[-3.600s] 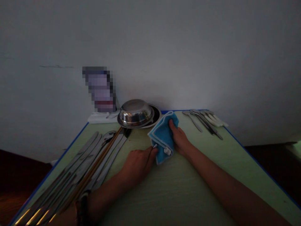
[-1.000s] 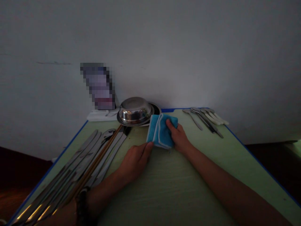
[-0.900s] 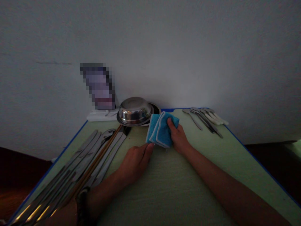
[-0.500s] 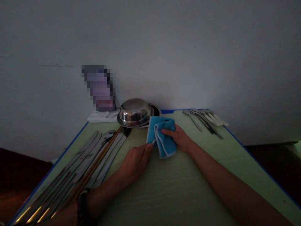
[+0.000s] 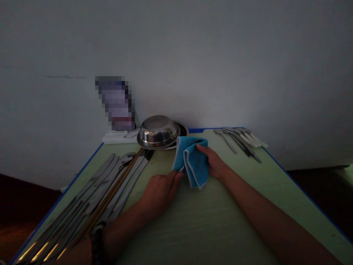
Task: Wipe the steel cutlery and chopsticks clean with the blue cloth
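Note:
A blue cloth with pale edging is folded in my right hand, whose thumb presses on its upper side. My left hand is closed around the handle of a thin metal utensil. The utensil's far end goes into the folds of the cloth, so its kind is hidden. Both hands are above the middle of the table, in front of an upside-down steel bowl.
Left on the green table lie long metal utensils and wooden chopsticks. Several spoons and white-handled pieces lie at the back right. A blurred-out phone-like object leans on the wall above a white packet.
The cloth and my right hand have shifted slightly to the right, and the cloth's folds hang a little differently. My left hand has moved slightly right and down, keeping its grip on the utensil.

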Demonstrator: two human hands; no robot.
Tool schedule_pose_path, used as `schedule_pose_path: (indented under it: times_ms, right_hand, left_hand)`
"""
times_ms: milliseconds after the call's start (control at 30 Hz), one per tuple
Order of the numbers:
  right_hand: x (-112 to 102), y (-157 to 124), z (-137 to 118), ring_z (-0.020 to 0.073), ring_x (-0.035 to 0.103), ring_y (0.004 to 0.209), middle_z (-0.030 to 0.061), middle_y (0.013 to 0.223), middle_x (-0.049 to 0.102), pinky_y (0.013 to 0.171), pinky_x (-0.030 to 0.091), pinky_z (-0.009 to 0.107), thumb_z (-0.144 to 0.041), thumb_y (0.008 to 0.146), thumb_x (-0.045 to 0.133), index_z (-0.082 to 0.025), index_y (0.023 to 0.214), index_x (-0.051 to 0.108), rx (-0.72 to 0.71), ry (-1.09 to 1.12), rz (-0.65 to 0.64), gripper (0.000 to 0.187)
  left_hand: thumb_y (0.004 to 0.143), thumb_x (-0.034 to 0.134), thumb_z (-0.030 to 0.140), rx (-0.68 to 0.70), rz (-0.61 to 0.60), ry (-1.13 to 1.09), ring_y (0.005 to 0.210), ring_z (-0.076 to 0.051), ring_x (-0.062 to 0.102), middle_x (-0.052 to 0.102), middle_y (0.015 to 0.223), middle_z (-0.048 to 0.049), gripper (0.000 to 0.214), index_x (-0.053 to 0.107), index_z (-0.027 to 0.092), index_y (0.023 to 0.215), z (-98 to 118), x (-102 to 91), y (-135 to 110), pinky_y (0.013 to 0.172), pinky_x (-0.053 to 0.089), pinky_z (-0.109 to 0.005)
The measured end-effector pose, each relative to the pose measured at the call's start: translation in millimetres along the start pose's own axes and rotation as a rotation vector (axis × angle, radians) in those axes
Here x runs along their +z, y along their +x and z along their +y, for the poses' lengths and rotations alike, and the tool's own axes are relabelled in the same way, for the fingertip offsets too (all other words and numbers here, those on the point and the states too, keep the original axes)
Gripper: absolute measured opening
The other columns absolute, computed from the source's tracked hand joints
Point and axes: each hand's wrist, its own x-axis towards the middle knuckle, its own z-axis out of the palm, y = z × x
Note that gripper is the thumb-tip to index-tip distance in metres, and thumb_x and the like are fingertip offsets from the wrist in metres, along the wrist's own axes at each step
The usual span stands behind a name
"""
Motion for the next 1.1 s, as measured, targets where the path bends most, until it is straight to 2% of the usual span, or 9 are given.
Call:
schedule_pose_path:
  times_ms: [100, 333, 600, 800, 1100]
  right_hand:
    - [1.2, 1.0, 0.2, 0.0147, 0.063, 0.056, -0.0001, 0.063, 0.068, 0.061, 0.053, 0.029, -0.043, 0.070, 0.063, -0.019, 0.076, 0.062, -0.001, -0.025, 0.031, 0.025]
    - [6.2, 1.1, -0.5, 0.0137, 0.063, 0.054, -0.0013, 0.061, 0.066, 0.060, 0.053, 0.028, -0.042, 0.070, 0.063, -0.019, 0.072, 0.061, -0.021, -0.093, 0.088, 0.023]
    - [1.4, 2.2, 1.2, 0.0131, 0.062, 0.052, -0.0020, 0.060, 0.066, 0.055, 0.052, 0.026, -0.046, 0.064, 0.067, -0.020, 0.071, 0.062, -0.019, -0.058, 0.038, 0.028]
    - [1.5, 0.3, 0.9, 0.0135, 0.063, 0.057, -0.0013, 0.065, 0.068, 0.060, 0.053, 0.027, -0.038, 0.061, 0.072, -0.019, 0.076, 0.063, -0.035, -0.077, -0.032, 0.026]
    - [1.4, 1.5, 1.9, 0.0129, 0.063, 0.059, 0.0006, 0.070, 0.069, 0.062, 0.052, 0.027, -0.037, 0.063, 0.071, -0.018, 0.078, 0.063, -0.035, -0.094, -0.020, 0.025]
  left_hand:
    - [0.092, 0.022, 0.033, -0.001, 0.007, 0.040, 0.052, -0.015, 0.057, 0.059, 0.058, -0.0020, 0.038, 0.053, 0.017, 0.078, -1.0, 1.2, 0.0, 0.053, 0.038, -0.024]
    - [0.093, 0.023, 0.032, 0.016, 0.018, 0.042, 0.048, -0.015, 0.055, 0.057, 0.054, -0.0002, 0.038, 0.054, 0.017, 0.077, -0.3, 0.8, -0.7, 0.051, 0.037, -0.024]
    - [0.094, 0.021, 0.034, 0.031, 0.017, 0.098, 0.051, -0.016, 0.057, 0.059, 0.057, -0.0013, 0.041, 0.056, 0.017, 0.081, -3.5, 3.9, -1.0, 0.052, 0.037, -0.024]
    - [0.093, 0.023, 0.033, 0.026, 0.005, 0.068, 0.049, -0.015, 0.056, 0.059, 0.056, -0.0012, 0.039, 0.055, 0.016, 0.078, -0.8, 0.4, -1.7, 0.051, 0.036, -0.024]
    - [0.093, 0.023, 0.034, 0.043, 0.025, 0.086, 0.049, -0.015, 0.056, 0.058, 0.056, -0.0009, 0.039, 0.055, 0.017, 0.079, -3.4, 3.8, -1.0, 0.051, 0.036, -0.024]
